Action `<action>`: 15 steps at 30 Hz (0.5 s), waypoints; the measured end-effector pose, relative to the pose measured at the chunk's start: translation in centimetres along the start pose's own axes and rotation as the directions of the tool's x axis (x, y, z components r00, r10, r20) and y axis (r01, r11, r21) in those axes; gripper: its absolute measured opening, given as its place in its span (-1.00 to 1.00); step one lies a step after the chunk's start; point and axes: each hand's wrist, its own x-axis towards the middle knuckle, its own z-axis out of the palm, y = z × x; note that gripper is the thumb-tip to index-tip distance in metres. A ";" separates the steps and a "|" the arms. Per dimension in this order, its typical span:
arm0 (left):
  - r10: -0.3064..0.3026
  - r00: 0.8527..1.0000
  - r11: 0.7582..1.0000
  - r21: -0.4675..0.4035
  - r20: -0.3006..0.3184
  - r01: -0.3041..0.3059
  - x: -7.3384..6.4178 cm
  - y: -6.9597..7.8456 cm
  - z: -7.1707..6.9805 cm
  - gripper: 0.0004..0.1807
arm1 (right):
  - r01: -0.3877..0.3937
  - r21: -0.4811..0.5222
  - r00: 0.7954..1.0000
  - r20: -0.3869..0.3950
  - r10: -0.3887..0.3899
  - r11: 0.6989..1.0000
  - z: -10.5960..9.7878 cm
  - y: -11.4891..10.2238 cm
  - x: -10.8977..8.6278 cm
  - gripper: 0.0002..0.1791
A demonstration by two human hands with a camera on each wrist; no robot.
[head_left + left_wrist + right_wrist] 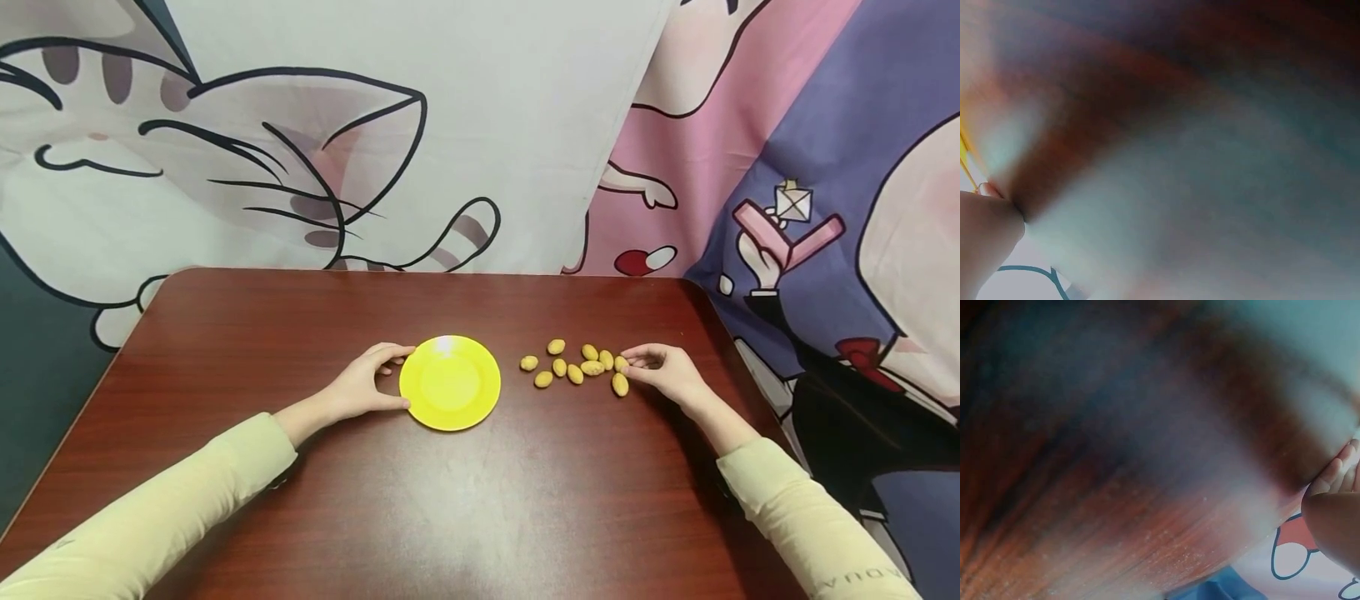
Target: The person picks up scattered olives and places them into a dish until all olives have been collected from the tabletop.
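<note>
The round yellow plate (450, 385) lies on the table, left of a group of small yellow oval pieces (575, 374), whose exact kind I cannot tell. My left hand (365, 383) holds the plate's left rim, the thumb at the near side and the fingers at the far side. At the right end of the group, my right hand (667, 372) pinches one small yellow oval piece (621, 364) between thumb and fingertips. In the left wrist view, part of the left hand (988, 240) shows beside a yellow sliver. The right wrist view shows the right hand (1335, 512), but not the piece.
The brown wooden table (450, 517) has its far edge against a hanging cloth (525, 150) printed with cartoon figures. Another loose oval piece (619, 384) lies just nearer than the pinched one. Both wrist views are mostly blurred tabletop.
</note>
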 end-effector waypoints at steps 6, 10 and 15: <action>0.003 1.000 1.000 0.011 -0.003 -0.003 0.0 -0.1 0.0 -0.08 | -0.006 0.005 1.000 0.018 0.006 1.000 -0.3 -0.3 0.1 -0.59; 0.008 1.000 1.000 0.011 -0.005 -0.008 0.0 -0.2 0.1 -0.07 | -0.016 0.028 1.000 0.014 0.015 0.999 -0.4 -0.3 0.3 -0.56; 0.017 1.000 1.000 0.019 -0.001 -0.017 0.1 -0.3 0.1 -0.05 | -0.032 0.082 0.999 0.004 0.032 0.996 -0.5 -0.3 0.4 -0.53</action>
